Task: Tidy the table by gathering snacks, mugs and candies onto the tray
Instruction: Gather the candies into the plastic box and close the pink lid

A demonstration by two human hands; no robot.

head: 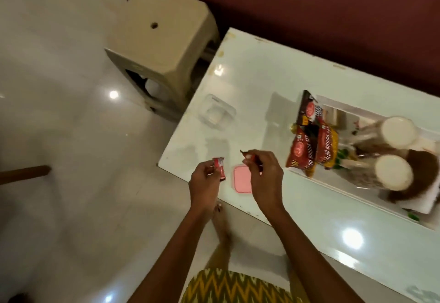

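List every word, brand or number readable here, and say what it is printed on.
None reads clearly.
Snack packets on the tray: round red logo and yellow lettering, too blurred to read.
Red candy wrapper in the left hand: white print, too small.
Wrapper in the right hand: mostly hidden.

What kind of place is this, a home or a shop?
Probably a home room: a white low table on glossy floor tiles, a beige plastic stool beside it, and a tray with mugs and snack packets.
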